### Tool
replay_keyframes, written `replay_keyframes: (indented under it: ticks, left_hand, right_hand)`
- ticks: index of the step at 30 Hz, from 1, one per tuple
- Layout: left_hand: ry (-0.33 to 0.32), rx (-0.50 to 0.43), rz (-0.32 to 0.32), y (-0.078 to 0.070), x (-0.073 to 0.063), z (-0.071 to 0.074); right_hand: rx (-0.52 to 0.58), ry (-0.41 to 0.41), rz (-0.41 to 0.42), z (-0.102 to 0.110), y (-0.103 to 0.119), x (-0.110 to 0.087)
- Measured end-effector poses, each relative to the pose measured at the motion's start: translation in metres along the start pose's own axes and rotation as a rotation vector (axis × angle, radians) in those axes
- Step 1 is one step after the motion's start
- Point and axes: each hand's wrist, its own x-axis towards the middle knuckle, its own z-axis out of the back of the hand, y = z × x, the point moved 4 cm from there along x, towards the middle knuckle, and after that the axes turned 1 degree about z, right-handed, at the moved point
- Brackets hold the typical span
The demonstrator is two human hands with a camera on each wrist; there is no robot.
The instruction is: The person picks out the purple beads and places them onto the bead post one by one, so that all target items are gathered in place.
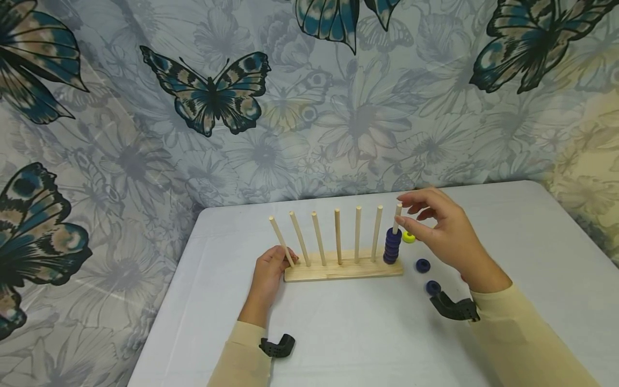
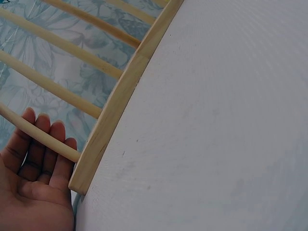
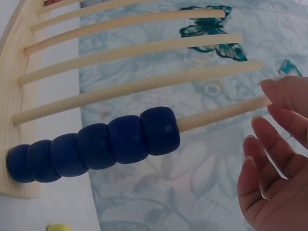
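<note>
A wooden rack (image 1: 343, 273) with a row of upright pegs stands on the white table. Several dark blue rings (image 3: 98, 147) are stacked on its rightmost peg (image 3: 221, 113), down to the base. My right hand (image 1: 437, 220) is at the top of that peg, above the stack. Its thumb and fingers are spread around the bare peg tip, with no ring between them. At the rack's other end is my left hand (image 1: 272, 266). Its loosely extended fingers (image 2: 57, 137) lie behind the leftmost peg (image 2: 41, 137), close against the base's end.
Two loose blue rings, one farther back (image 1: 423, 265) and one nearer (image 1: 432, 288), lie right of the rack. A yellow ring (image 1: 409, 237) sits behind the blue stack. Something red (image 1: 462, 278) is mostly hidden by my right wrist. A butterfly-patterned cloth (image 1: 338, 134) hangs behind the table.
</note>
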Motion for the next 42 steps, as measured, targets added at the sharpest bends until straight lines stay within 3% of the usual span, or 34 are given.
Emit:
replay_keyframes:
  ticks: [10, 23, 32, 36, 42]
  left_hand:
    - [0.004, -0.004, -0.018, 0.000, 0.000, 0.000]
    - [-0.002, 0.002, -0.010, 0.000, 0.000, -0.001]
    - [-0.006, -0.005, -0.007, -0.001, 0.000, -0.001]
    - [-0.005, -0.006, -0.004, -0.001, 0.000, -0.001]
    - [-0.009, 0.000, -0.006, -0.001, 0.000, -0.002]
  right_hand:
    - [0.066, 0.030, -0.033, 0.002, -0.005, -0.011]
    - [0.312, 0.102, -0.121, 0.014, -0.022, -0.029]
    - [0.491, 0.128, -0.093, 0.019, -0.035, -0.040]
    - [0.578, 0.149, -0.119, 0.018, -0.042, -0.048]
    - [0.578, 0.161, -0.163, 0.020, -0.055, -0.057]
